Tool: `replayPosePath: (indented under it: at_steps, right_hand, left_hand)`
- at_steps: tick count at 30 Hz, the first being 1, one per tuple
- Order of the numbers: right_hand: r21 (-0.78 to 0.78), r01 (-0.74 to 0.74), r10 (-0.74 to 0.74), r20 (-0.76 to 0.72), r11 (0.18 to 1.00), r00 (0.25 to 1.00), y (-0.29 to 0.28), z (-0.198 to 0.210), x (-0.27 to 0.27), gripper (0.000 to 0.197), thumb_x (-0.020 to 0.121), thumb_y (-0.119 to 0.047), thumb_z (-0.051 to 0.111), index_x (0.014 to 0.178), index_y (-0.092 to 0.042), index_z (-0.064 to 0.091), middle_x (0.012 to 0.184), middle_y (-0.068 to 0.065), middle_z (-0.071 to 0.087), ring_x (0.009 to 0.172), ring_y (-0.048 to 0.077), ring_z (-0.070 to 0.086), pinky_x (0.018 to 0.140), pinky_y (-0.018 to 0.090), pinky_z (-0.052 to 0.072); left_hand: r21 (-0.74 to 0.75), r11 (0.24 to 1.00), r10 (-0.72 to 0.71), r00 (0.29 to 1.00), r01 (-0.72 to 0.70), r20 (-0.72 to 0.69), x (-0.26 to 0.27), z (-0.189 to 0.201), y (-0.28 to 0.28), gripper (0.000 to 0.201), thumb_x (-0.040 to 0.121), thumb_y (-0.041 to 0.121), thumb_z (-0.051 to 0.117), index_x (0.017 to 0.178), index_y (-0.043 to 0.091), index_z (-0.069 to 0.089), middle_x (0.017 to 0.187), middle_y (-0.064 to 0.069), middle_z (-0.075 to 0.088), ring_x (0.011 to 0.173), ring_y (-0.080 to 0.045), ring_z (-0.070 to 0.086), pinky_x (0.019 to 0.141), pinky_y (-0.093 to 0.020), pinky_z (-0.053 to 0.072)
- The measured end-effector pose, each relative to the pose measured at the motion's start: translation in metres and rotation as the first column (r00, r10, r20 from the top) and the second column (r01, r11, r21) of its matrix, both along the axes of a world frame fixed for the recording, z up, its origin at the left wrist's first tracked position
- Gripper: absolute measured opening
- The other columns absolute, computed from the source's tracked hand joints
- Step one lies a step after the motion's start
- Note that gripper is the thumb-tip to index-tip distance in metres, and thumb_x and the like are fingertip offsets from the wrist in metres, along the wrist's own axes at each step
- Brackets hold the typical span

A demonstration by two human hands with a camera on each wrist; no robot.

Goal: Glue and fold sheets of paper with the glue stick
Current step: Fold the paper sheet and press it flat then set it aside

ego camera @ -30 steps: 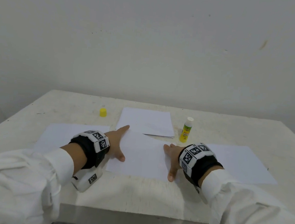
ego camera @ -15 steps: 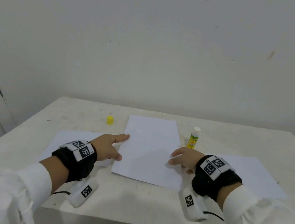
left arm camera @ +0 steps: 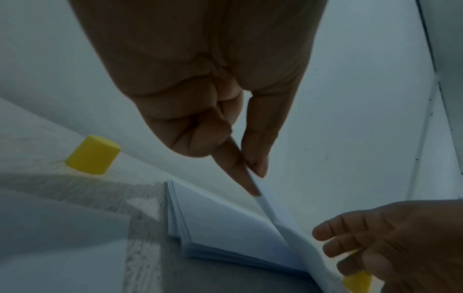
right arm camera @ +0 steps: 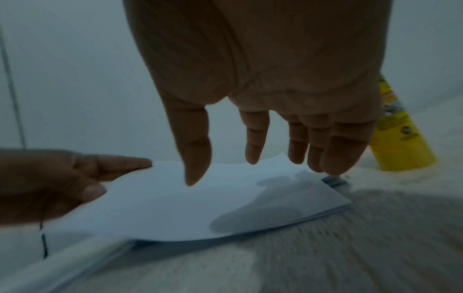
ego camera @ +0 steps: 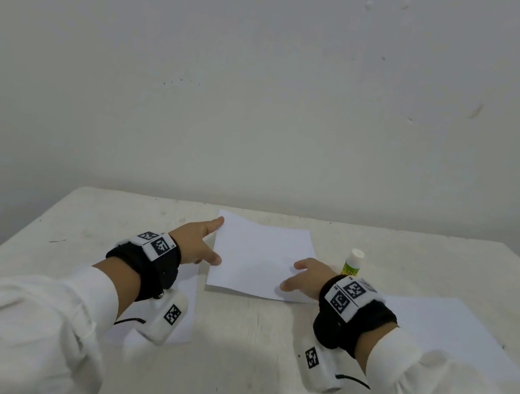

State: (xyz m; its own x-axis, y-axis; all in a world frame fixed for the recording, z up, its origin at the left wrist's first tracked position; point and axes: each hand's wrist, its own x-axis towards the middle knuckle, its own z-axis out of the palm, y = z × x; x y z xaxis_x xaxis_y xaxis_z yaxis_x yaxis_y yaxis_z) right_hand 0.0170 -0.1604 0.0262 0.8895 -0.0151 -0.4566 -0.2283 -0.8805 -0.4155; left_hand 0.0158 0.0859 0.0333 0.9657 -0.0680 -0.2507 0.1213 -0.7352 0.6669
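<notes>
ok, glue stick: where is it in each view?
Head: glue stick upright, right of centre, beyond the right hand.
Left wrist: only a yellow bit, bottom right.
Right wrist: yellow body at right edge.
Shared landmark: the held sheet.

White table against a plain wall.
Table point(ego camera: 244, 350): whitish top, worn & scuffed w/ grey streaks, small dark specks near its left edge; runs back to the wall. Wall point(ego camera: 265, 84): pale grey-white, matte, a few chips & dots, brownish smudge upper right. Narrow vertical seam or strip point(left arm camera: 431, 59) shows at the right edge in left wrist view; can't tell what it is.
</notes>
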Motion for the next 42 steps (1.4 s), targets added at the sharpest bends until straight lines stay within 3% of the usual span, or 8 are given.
replayPosePath:
  at_steps: [4, 10, 15, 20, 28, 33, 38, 42]
  right_hand:
    - [-0.236, -0.084, 0.080, -0.027, 0.968, 0.996, 0.017, -0.004, 0.013, 0.091, 0.072, -0.048, 0.076, 0.145, -0.023, 0.027, 0.144, 0.009, 0.032, 0.130, 0.031, 0.039, 0.106, 0.043, 0.036]
    - [-0.429, -0.065, 0.040, -0.067, 0.901, 0.997, 0.018, -0.025, 0.053, 0.091, 0.033, -0.057, 0.083, 0.107, -0.023, 0.043, 0.119, 0.008, 0.054, 0.110, 0.036, 0.053, 0.088, 0.048, 0.045]
    - [-0.481, -0.098, 0.063, -0.089, 0.871, 0.994, 0.003, -0.080, 0.110, 0.091, 0.044, -0.055, 0.081, 0.122, -0.019, 0.049, 0.126, 0.010, 0.054, 0.111, 0.038, 0.054, 0.091, 0.057, 0.045]
    - [-0.442, -0.085, 0.072, -0.046, 0.893, 0.996, 0.003, -0.077, 0.111, 0.113, 0.017, -0.066, 0.073, 0.117, -0.018, 0.050, 0.113, 0.007, 0.060, 0.103, 0.036, 0.059, 0.088, 0.051, 0.048]
    - [-0.417, -0.116, 0.116, -0.026, 0.901, 0.993, 0.011, -0.046, 0.074, 0.104, 0.046, -0.059, 0.079, 0.135, -0.019, 0.044, 0.135, 0.010, 0.051, 0.120, 0.037, 0.050, 0.099, 0.052, 0.042]
    - [-0.325, -0.251, 0.263, -0.008, 0.912, 0.965, -0.009, -0.003, 0.004, 0.059, 0.086, -0.029, 0.068, 0.137, -0.007, 0.047, 0.135, 0.008, 0.052, 0.124, 0.024, 0.049, 0.102, 0.032, 0.041]
    - [-0.218, -0.197, 0.185, -0.076, 0.956, 0.980, -0.099, 0.007, -0.034, 0.035, 0.080, -0.018, 0.074, 0.113, -0.010, 0.068, 0.098, -0.001, 0.061, 0.074, 0.010, 0.056, 0.060, 0.012, 0.044]
    - [-0.406, -0.064, 0.038, -0.073, 0.912, 0.997, -0.190, 0.012, -0.043, 0.060, 0.084, -0.030, 0.071, 0.137, -0.012, 0.048, 0.137, 0.004, 0.049, 0.123, 0.020, 0.049, 0.098, 0.027, 0.039]
  left_hand:
    - [0.110, 0.993, -0.027, 0.998, 0.034, -0.059, 0.027, -0.006, -0.009, 0.089, 0.084, 0.017, 0.072, 0.152, 0.024, 0.016, 0.146, -0.007, 0.041, 0.067, -0.010, 0.058, 0.071, -0.021, 0.045]
    - [0.457, 0.877, -0.125, 0.989, 0.145, -0.074, 0.052, -0.015, -0.027, 0.082, 0.091, 0.027, 0.062, 0.153, 0.013, 0.009, 0.159, -0.005, 0.016, 0.143, -0.023, 0.025, 0.113, -0.031, 0.025]
    - [0.517, 0.837, -0.092, 0.977, 0.180, -0.191, 0.054, -0.029, -0.030, 0.119, 0.061, 0.070, 0.072, 0.147, 0.014, 0.013, 0.142, -0.005, 0.043, 0.126, -0.028, 0.046, 0.102, -0.040, 0.039]
    - [0.635, 0.729, -0.160, 0.966, 0.254, -0.204, 0.043, -0.032, -0.040, 0.109, 0.068, 0.055, 0.077, 0.147, 0.009, 0.018, 0.134, -0.007, 0.051, 0.116, -0.026, 0.054, 0.093, -0.036, 0.047]
    - [0.698, 0.677, -0.146, 0.972, 0.233, -0.182, 0.029, -0.024, -0.047, 0.039, 0.081, 0.045, 0.069, 0.074, 0.012, 0.050, 0.076, 0.000, 0.051, 0.075, -0.019, 0.053, 0.062, -0.025, 0.042]
    - [0.721, 0.653, -0.216, 0.970, 0.229, -0.113, 0.013, -0.010, -0.072, 0.043, 0.081, 0.052, 0.065, 0.102, 0.015, 0.058, 0.100, -0.004, 0.050, 0.081, -0.021, 0.051, 0.067, -0.027, 0.041]
    - [0.526, 0.755, -0.320, 0.921, 0.390, -0.224, -0.007, -0.011, -0.137, 0.043, 0.079, 0.055, 0.066, 0.084, 0.011, 0.067, 0.086, -0.002, 0.067, 0.081, -0.019, 0.062, 0.073, -0.028, 0.048]
    - [0.483, 0.717, -0.436, 0.864, 0.502, -0.250, -0.024, -0.016, -0.200, 0.053, 0.082, 0.054, 0.063, 0.104, 0.006, 0.069, 0.107, -0.008, 0.068, 0.100, -0.024, 0.063, 0.081, -0.029, 0.046]
